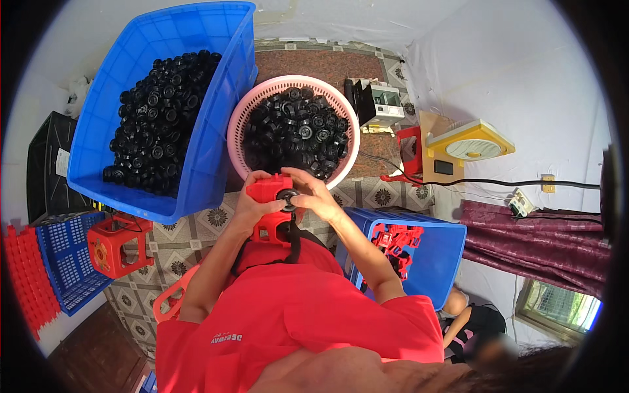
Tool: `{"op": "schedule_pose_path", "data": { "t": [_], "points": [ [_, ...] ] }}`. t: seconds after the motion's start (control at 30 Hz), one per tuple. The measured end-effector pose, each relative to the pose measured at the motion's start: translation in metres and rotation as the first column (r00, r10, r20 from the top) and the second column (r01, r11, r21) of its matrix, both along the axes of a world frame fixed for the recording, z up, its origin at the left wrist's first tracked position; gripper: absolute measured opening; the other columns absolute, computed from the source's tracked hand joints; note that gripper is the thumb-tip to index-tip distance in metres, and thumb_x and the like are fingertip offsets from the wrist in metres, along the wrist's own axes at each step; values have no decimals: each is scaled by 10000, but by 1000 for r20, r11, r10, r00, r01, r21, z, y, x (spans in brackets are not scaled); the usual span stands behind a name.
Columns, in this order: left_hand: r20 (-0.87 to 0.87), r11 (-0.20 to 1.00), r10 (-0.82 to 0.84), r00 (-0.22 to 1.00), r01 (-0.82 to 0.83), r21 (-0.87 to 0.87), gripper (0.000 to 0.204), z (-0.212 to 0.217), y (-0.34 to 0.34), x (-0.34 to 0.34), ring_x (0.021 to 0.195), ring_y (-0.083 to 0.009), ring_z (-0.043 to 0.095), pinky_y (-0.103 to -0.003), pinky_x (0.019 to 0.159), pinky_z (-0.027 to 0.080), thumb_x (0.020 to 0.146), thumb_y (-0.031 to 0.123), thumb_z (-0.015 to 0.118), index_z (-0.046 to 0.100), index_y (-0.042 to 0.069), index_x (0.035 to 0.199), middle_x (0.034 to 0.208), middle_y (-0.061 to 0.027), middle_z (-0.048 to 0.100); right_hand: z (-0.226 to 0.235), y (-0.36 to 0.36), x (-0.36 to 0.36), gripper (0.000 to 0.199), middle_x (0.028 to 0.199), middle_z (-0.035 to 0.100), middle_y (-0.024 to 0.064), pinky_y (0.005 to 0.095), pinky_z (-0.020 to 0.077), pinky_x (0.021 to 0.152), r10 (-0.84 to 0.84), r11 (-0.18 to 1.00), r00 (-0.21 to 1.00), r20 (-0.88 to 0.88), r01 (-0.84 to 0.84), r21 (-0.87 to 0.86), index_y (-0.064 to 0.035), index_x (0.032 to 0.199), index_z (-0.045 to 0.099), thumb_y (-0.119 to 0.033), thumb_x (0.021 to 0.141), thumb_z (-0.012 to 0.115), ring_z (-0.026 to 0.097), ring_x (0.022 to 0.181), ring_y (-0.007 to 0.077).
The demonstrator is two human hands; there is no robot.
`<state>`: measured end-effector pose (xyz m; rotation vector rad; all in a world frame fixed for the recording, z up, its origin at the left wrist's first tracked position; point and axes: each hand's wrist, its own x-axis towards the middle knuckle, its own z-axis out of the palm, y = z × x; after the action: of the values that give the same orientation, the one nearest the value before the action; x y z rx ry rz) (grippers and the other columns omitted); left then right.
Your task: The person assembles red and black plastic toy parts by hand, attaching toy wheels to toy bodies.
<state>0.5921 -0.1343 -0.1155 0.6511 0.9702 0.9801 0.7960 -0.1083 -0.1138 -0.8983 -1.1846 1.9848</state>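
Observation:
In front of my body a red plastic toy part [264, 190], which looks like a vehicle body, is held up between both hands. My left hand [247, 208] is closed around its left side, with the thumb reaching toward the middle. On the near face of the part sits a black wheel [286, 194]. My right hand [316, 196] grips the right side, its thumb at the wheel and its fingers behind the part. Just beyond the hands stands a pink basket [354, 124] heaped with loose black wheels [298, 131].
At the left a large blue bin [219, 131] holds many more black wheels. Beside my right arm a blue crate [432, 262] contains red toy parts [393, 242]. A red stool [121, 245] is at the left. A yellow-framed fan [472, 147] and another person [475, 321] are at the right.

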Motion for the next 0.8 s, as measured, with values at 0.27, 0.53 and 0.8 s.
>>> {"op": "schedule_pose_path", "data": {
  "t": [0.27,0.53,0.8],
  "points": [
    [72,952,274,959,-260,-164,596,-18,7,9,1003,-178,599,-344,860,549,736,35,793,450,91,1220,1111,-66,562,-67,116,29,572,992,639,150,408,504,755,-606,708,423,674,-99,699,-88,1234,598,-322,751,796,634,872,289],
    [91,887,459,884,-449,-111,596,-13,52,9,1020,-193,605,-339,852,558,762,33,787,425,88,1233,1136,-77,547,-110,150,82,351,968,693,77,427,446,845,-845,421,154,513,-400,814,-134,1054,682,-161,712,758,616,958,289],
    [121,869,494,861,-493,-36,596,-5,78,21,979,-170,601,-332,835,562,742,10,800,421,96,1193,1113,-75,547,14,46,19,307,950,702,54,251,523,756,-233,971,968,91,227,70,-2,1126,644,57,829,692,642,843,101]
  ]
}}
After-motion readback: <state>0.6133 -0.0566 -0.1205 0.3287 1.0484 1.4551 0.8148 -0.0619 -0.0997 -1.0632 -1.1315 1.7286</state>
